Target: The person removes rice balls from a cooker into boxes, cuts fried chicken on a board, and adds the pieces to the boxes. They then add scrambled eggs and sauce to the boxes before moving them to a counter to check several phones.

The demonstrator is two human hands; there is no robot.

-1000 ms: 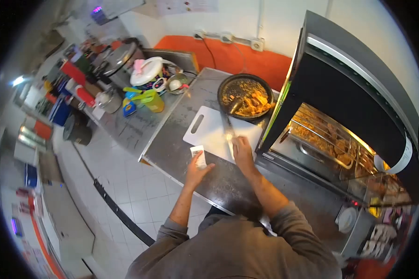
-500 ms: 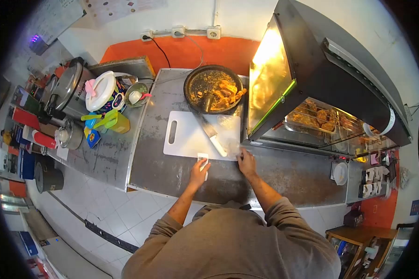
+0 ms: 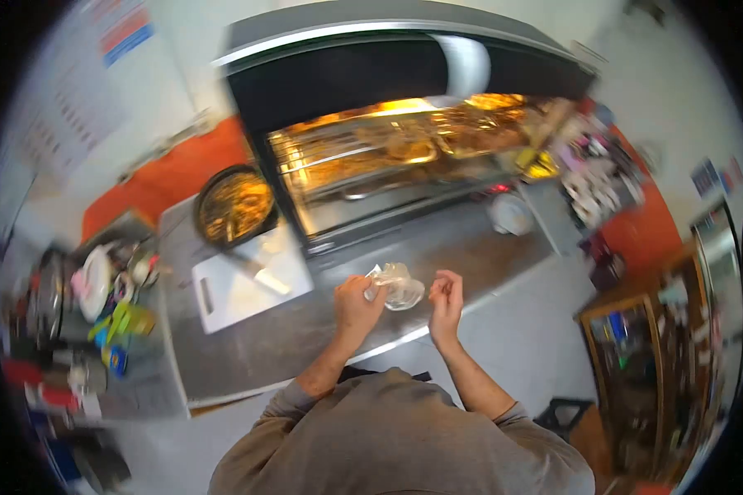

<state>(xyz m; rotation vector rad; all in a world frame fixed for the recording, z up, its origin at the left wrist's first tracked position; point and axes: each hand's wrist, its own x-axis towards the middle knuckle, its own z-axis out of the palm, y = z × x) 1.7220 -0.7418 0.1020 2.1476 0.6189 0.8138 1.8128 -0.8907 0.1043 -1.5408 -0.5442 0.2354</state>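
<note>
My left hand is closed in front of my body, above the near part of the metal counter. A crumpled piece of clear plastic stands out from its fingers, and a small white edge shows beside it. Whether the plastic is a bag or a glove, I cannot make out. My right hand is raised just to the right of the plastic, apart from it. Its fingers are loosely curved, with nothing visible in them.
A white cutting board with a knife lies to the left, below a dark pan of cooked food. The lit food warmer fills the back. A pale round item is at right; a wooden cabinet stands beyond.
My view has swung right, so the board and pan now appear further left. Both hands have moved right, away from the board. The clear plastic, earlier by my right hand, is now in my left.
</note>
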